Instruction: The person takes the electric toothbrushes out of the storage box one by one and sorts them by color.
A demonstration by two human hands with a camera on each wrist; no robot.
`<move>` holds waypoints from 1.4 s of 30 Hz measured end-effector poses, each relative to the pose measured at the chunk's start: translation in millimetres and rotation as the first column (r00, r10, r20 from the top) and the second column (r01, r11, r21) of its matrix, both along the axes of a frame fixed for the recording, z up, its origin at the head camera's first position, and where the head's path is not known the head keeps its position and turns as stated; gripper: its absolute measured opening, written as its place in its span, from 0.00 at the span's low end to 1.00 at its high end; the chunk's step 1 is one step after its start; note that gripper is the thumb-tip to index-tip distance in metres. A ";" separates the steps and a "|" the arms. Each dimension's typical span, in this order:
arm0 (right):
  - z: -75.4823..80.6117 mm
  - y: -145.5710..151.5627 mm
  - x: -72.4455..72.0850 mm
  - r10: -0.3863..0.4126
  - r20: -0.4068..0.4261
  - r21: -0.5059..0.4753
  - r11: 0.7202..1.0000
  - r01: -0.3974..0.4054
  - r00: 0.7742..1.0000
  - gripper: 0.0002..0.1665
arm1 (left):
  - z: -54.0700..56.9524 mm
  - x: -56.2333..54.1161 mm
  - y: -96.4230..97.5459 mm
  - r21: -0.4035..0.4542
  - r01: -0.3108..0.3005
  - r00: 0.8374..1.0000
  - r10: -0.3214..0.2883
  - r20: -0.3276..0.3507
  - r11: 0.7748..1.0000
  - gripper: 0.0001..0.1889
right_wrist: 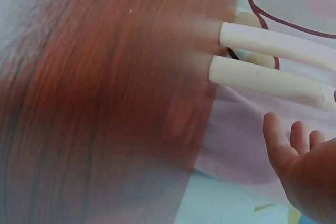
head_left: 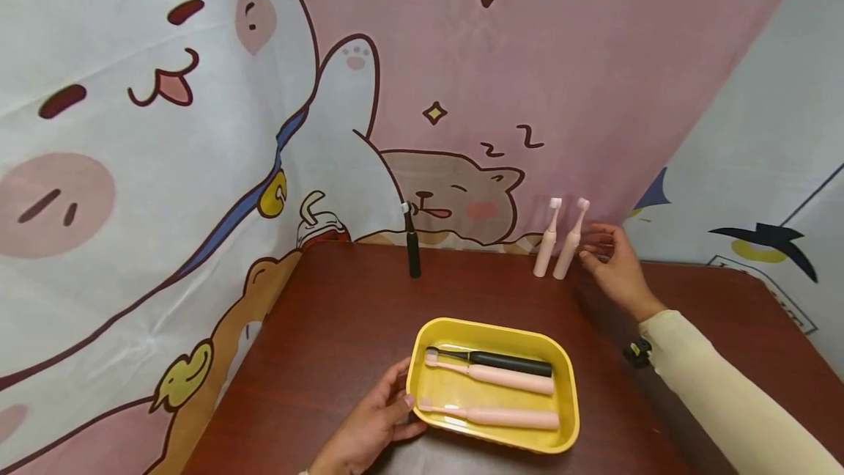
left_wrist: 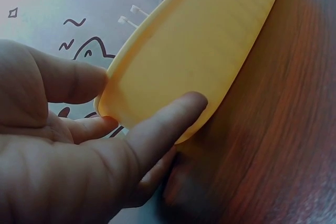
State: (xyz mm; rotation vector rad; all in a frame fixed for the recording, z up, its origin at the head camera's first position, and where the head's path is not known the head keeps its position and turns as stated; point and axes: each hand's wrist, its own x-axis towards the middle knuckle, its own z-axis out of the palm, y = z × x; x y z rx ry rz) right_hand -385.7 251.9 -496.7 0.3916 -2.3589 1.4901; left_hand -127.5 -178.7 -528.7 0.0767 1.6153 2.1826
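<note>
While the left hand [head_left: 372, 420] curves round the near-left corner of the yellow tray [head_left: 501, 336], its digits set against the tray's outside, three electric toothbrushes lie in that tray with their long axes running left to right and heads to the left: a pink one [head_left: 514, 417] along the near side, a second pink one [head_left: 511, 380] farther back, and a black one [head_left: 508, 363] close behind it. Beyond the tray, at the far right of the reddish-brown table [head_left: 330, 328], the right hand [head_left: 616, 266] has its fingers loosely extended, thumb and fingers well parted, with nothing in its hold. Just to the left of its fingertips stands the right-hand pink toothbrush [head_left: 568, 251], on end with its head up, and the right wrist view shows a gap between those fingers and its handle. That sideways gap to an upright handle looks like the relation that matters, the right hand being much the nearer. The left-hand pink toothbrush [head_left: 546, 251] stands parallel just beyond it to the left, while an upright black toothbrush [head_left: 412, 251] is well apart at the far left, before the printed cloth [head_left: 593, 79].
</note>
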 end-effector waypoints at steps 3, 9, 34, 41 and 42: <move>4.9 6.0 4.0 0.020 0.022 -0.057 0.998 -0.019 1.000 0.36 | 2.1 0.1 -0.2 0.001 0.000 1.000 0.000 -0.007 1.000 0.33; 13.8 9.7 13.2 0.043 0.051 -0.119 0.992 -0.037 0.998 0.36 | 3.9 1.1 -0.3 0.004 0.010 1.000 -0.010 -0.008 1.000 0.33; 64.2 -49.5 79.6 0.357 0.141 -0.070 0.934 -0.350 0.924 0.35 | 4.4 2.0 -0.5 -0.017 0.011 1.000 -0.011 0.001 1.000 0.33; 66.9 -67.5 92.4 0.426 0.162 -0.042 0.904 -0.425 0.890 0.32 | 3.0 1.8 -0.7 -0.014 0.010 1.000 -0.010 -0.003 1.000 0.33; 66.9 -70.2 94.1 0.434 0.170 -0.040 0.900 -0.434 0.885 0.32 | 2.7 1.9 -0.7 -0.014 0.009 1.000 -0.009 -0.004 1.000 0.32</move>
